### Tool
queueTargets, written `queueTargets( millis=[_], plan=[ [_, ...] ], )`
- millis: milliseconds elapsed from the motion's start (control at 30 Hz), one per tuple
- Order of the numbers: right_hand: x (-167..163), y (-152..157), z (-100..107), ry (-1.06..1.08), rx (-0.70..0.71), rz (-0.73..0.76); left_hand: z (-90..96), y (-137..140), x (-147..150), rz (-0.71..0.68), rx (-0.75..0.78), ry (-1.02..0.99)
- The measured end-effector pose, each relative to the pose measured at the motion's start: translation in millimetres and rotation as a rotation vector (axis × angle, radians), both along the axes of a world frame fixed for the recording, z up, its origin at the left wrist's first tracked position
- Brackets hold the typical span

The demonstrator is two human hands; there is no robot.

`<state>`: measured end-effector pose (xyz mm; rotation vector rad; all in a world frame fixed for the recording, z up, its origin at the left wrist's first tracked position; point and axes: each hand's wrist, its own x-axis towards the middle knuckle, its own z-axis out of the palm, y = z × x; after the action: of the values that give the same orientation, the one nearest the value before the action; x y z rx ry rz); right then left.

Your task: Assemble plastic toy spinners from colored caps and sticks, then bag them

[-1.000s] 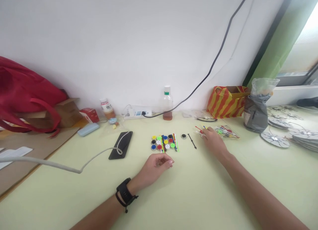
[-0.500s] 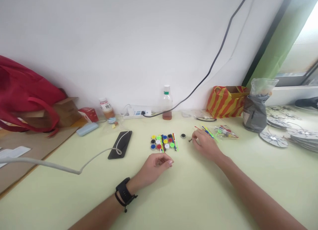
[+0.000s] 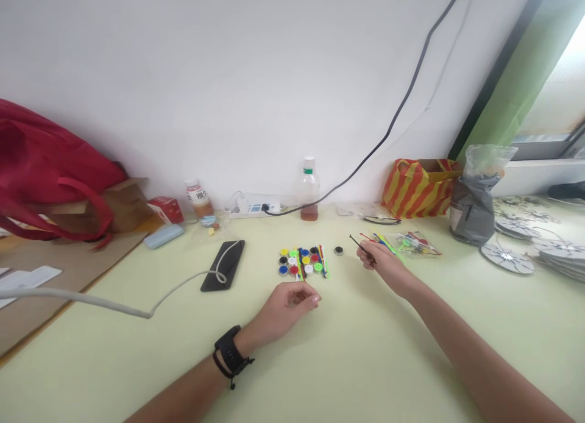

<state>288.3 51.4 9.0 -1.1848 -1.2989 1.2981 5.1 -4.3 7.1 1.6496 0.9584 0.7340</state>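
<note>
A thin black plastic stick (image 3: 358, 244) is pinched in the fingers of my right hand (image 3: 381, 263), its far tip slanting up and left. Just left of that stick lies a loose black disc with a clear base (image 3: 338, 250). My left hand (image 3: 286, 307) rests on the table with fingers curled in and thumb near the fingertips; nothing shows in it. Beyond it sit rows of small coloured discs (image 3: 292, 261), with coloured thin sticks (image 3: 323, 261) laid between and beside them. More coloured sticks (image 3: 385, 242) lie behind my right hand.
A phone (image 3: 223, 264) with a grey cable lies left. Toward the wall stand a drink bottle (image 3: 309, 191), a power strip (image 3: 249, 205) and a striped bag (image 3: 414, 188). A clear packet of parts (image 3: 417, 243), a grey bag (image 3: 473, 206) and stacked round plates (image 3: 564, 252) are right.
My right hand has turned and lifted slightly, and the black stick now points up and left from its fingers. My left hand stays in place.
</note>
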Motion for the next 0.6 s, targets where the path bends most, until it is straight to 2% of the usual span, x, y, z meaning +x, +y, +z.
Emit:
queueTargets(
  millis=[167, 367, 500, 600],
  plan=[
    [-2, -4, 9, 0.232, -0.065, 0.139, 1.7, -1, 0, 0.002, 0.004, 0.011],
    [-4, -5, 12, 0.361, -0.101, 0.111, 1.6, -1, 0, -0.003, 0.007, 0.02],
    [-6, -8, 16, 0.491, -0.146, 0.17, 2.2, -1, 0, -0.005, 0.017, 0.024],
    [-7, -10, 17, 0.493, -0.134, 0.18, 3.9, -1, 0, -0.004, 0.021, 0.035]
  ],
)
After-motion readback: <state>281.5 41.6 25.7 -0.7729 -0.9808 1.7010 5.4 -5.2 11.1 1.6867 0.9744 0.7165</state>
